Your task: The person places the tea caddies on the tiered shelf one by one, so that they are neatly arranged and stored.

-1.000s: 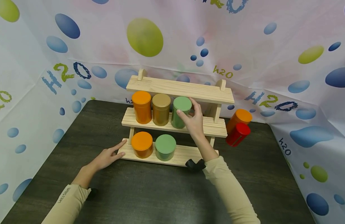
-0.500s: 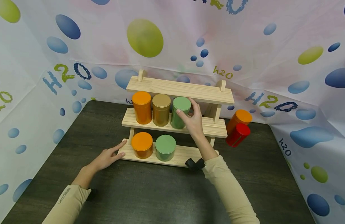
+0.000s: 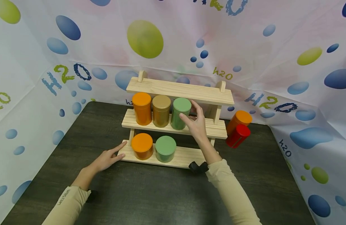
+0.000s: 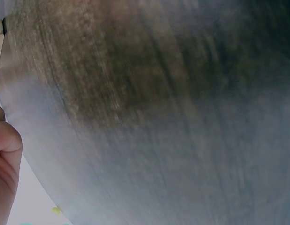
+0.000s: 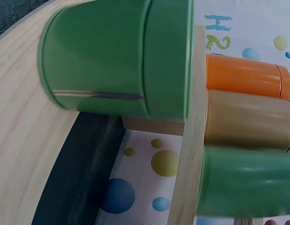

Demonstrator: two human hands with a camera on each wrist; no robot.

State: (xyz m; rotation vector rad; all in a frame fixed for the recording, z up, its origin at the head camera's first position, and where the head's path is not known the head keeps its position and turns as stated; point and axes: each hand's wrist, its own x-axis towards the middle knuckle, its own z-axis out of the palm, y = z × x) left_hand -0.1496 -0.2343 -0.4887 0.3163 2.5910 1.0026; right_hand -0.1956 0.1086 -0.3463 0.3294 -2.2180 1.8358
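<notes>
In the head view my right hand [image 3: 196, 123] is at the right side of a tall green canister [image 3: 180, 114] on the middle tier of a wooden shelf [image 3: 187, 156]. Its thumb overlaps the canister's front, and the fingers lie alongside. In the right wrist view, fingertips [image 5: 289, 222] show just off the tall green canister [image 5: 250, 183]. A tall gold canister [image 3: 161, 112] and a tall orange canister [image 3: 142, 109] stand to its left. My left hand [image 3: 106, 158] rests straight fingers on the left end of the bottom tier.
A short orange canister [image 3: 142, 146] and a short green canister [image 3: 165, 149] stand on the bottom tier. Right of the shelf, another orange canister [image 3: 240, 120] and a red canister [image 3: 238, 136] stand on the dark table [image 3: 150, 197]. A patterned sheet hangs behind.
My right hand has eased slightly right, its thumb sliding back across the tall green canister. The canister keeps its place on the tier. My left hand stays put.
</notes>
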